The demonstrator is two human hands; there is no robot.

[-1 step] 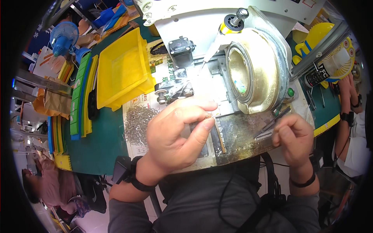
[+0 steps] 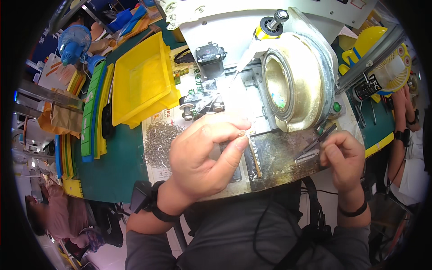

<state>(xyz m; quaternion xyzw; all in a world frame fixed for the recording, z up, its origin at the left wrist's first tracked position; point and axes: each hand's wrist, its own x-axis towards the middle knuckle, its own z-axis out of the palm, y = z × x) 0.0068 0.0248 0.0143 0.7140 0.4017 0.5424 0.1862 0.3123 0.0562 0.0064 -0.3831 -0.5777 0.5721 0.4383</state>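
Note:
My left hand (image 2: 204, 157) is over the work mat, thumb and forefinger pinched on a small brass-coloured piece (image 2: 242, 134), mostly covered by the fingertips. Just below those fingertips a thin tan strip (image 2: 256, 159) lies across a dark patch of the mat. My right hand (image 2: 344, 159) is held at the bench's front right, fingers curled and closed; anything inside them is hidden or too small to make out. Beside it, dark tweezers (image 2: 318, 143) lie on the mat. A pile of small metal pieces (image 2: 163, 145) spreads out left of my left hand.
A white machine with a round, ring-shaped metal bowl (image 2: 301, 81) and a white nozzle (image 2: 243, 60) stands ahead. Left are a yellow bin (image 2: 139, 81), stacked coloured trays (image 2: 92, 112) and a blue fan (image 2: 74, 45). A yellow fan (image 2: 391, 72) and another person's arm (image 2: 399, 117) are at right.
My right hand has shifted slightly to the right, away from the tweezers. My left hand keeps its pinch in nearly the same place.

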